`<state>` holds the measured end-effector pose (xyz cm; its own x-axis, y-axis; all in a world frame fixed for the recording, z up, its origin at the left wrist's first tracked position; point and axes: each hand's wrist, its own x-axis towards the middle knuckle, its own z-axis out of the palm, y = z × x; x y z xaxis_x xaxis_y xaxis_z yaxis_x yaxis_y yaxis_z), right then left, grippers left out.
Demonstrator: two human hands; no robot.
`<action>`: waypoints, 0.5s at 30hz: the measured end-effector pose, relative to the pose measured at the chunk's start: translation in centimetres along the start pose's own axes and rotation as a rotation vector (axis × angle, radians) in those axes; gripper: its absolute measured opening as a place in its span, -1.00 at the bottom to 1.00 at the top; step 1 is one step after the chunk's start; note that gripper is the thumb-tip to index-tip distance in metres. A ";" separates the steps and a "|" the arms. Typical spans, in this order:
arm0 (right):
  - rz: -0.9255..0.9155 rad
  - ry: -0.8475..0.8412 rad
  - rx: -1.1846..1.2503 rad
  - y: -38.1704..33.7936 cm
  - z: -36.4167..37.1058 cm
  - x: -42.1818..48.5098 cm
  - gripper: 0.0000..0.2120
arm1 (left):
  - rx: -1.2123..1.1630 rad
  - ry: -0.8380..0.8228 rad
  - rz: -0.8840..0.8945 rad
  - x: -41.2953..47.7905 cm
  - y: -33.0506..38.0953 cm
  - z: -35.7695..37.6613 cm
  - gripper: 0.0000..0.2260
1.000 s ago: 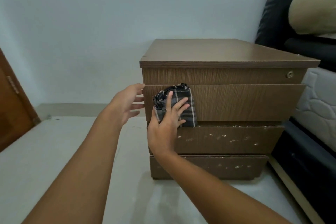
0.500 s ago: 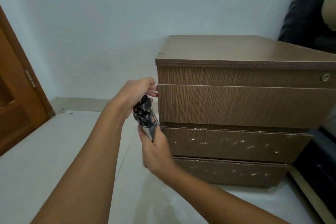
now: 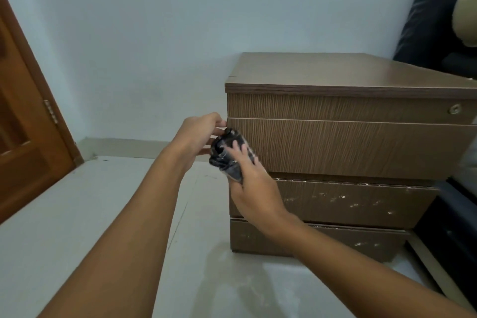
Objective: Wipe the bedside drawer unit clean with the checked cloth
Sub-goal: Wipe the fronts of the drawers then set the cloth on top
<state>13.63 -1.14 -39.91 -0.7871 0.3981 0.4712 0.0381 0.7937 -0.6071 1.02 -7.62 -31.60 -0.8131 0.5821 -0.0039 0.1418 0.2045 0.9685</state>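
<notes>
Cloth (image 3: 224,156) bunched against unit (image 3: 348,147) at top drawer's left edge, gripped by right hand (image 3: 254,188), left hand (image 3: 198,134) curled beside it, hold unclear

Light is soft, even and cool, with no lamp or window in frame. Wall (image 3: 154,46) reads pale blue-grey, flatly lit. Floor (image 3: 77,214) carries a dull sheen in front of the drawer unit (image 3: 348,147), with faint soft-edged dark patches there. Thin shadow band under the unit's top overhang; dark slot below its top drawer. Mild sheen on the unit's top toward the right rear corner. Headboard (image 3: 426,20) at the right edge is nearly black, detail lost. Motion blur on the cloth (image 3: 227,155) and the right hand (image 3: 255,188), worst at its fingers; forearms are sharper. Wide-angle bend: door (image 3: 23,137) leans at the left edge, and the unit's front top edge slopes down to the right.
</notes>
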 end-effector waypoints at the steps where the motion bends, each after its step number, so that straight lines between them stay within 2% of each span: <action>1: 0.031 -0.069 -0.028 0.0 0.3 -0.1 -0.47 | -0.007 -0.004 -0.009 0.0 -0.2 -0.1 -0.75; 3: 0.048 -0.118 0.074 0.1 1.1 -0.6 -0.55 | 0.007 -0.016 -0.028 -0.2 -0.7 -0.3 -0.74; 9: 0.231 -0.079 0.624 0.6 -0.2 -1.9 -0.84 | 0.103 0.033 -0.096 -0.2 -2.1 -0.3 -0.76; 11: 0.336 -0.081 0.733 1.3 -1.2 -2.4 -0.85 | 0.160 0.038 -0.109 -0.2 -2.9 0.6 -0.76; 15: 0.649 0.030 0.892 3.0 -3.2 -3.5 -0.81 | 0.396 -0.062 -0.054 -0.5 -5.5 3.0 -0.84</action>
<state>18.46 1.27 -41.36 -0.7625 0.6398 -0.0967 -0.0287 -0.1828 -0.9827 2.34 -6.62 -37.70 -0.7917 0.6057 -0.0792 0.3159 0.5170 0.7956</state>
